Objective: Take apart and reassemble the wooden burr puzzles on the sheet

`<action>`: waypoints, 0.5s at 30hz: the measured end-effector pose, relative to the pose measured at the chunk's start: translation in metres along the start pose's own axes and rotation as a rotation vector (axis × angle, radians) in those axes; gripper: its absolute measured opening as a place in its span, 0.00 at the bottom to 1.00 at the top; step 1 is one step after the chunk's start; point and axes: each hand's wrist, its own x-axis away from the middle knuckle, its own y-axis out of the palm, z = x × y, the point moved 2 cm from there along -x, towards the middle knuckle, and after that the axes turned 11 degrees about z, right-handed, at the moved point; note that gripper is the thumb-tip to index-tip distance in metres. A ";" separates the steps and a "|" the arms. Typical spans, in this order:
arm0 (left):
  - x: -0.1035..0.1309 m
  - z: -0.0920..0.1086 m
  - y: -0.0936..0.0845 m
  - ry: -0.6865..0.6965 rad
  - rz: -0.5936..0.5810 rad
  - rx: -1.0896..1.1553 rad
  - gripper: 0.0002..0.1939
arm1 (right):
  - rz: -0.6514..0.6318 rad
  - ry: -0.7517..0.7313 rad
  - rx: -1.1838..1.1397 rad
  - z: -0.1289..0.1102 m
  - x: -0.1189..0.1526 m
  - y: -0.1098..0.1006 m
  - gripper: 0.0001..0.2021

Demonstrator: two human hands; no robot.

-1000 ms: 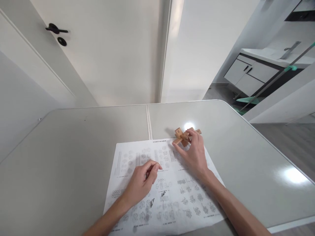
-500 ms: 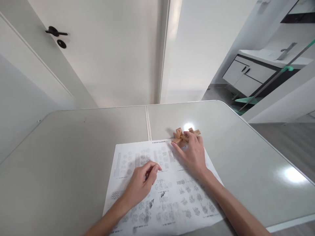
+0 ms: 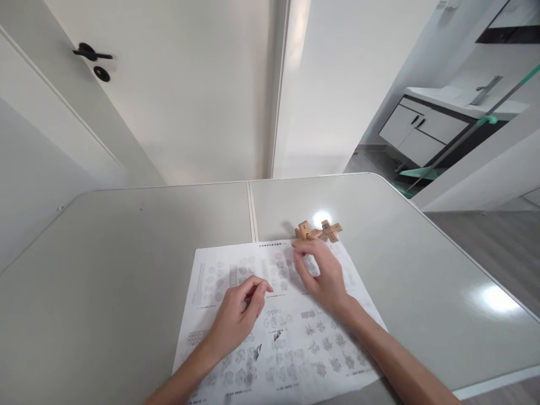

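Note:
Several notched wooden puzzle pieces (image 3: 327,229) with dark printed numbers lie in a small cluster at the top edge of a printed sheet (image 3: 236,374). My right hand (image 3: 327,278) is just on the near side of them, its thumb and index finger curled together in a loop. Their tips are close to the nearest wooden piece (image 3: 298,243); anything between them is hidden. Over the middle of the sheet, my left hand (image 3: 238,312) is loosely closed, thumb against the bent index finger, with nothing visible in it.
Under the sheet is a grey-topped table (image 3: 105,281) with a pale seam (image 3: 252,214) running away from me. A white door (image 3: 202,90) with a black handle (image 3: 91,53) stands beyond it. To the right is a washbasin cabinet (image 3: 426,124).
My right hand has drawn back toward me from over the wooden pieces, uncovering more of them, and its thumb and index finger have closed together. My left hand keeps its pose.

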 end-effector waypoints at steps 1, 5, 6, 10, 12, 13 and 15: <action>-0.001 0.001 -0.001 -0.005 0.017 0.008 0.20 | -0.072 -0.005 -0.028 -0.003 0.002 0.002 0.07; -0.004 0.003 -0.005 -0.045 0.104 0.059 0.20 | -0.200 -0.062 -0.067 -0.012 0.008 0.008 0.09; -0.005 0.003 -0.006 -0.060 0.126 0.077 0.20 | -0.161 -0.066 -0.062 -0.012 0.008 0.008 0.09; -0.006 0.003 -0.008 -0.118 0.176 0.131 0.21 | 0.090 -0.012 -0.011 -0.002 -0.001 -0.005 0.12; -0.006 0.003 -0.009 -0.125 0.174 0.135 0.21 | 0.317 0.064 0.037 0.011 -0.009 -0.016 0.14; -0.006 0.003 -0.009 -0.124 0.172 0.134 0.21 | 0.416 0.126 0.065 0.019 -0.013 -0.022 0.15; -0.006 0.003 -0.008 -0.125 0.177 0.133 0.21 | 0.523 0.254 0.092 0.036 -0.021 -0.032 0.15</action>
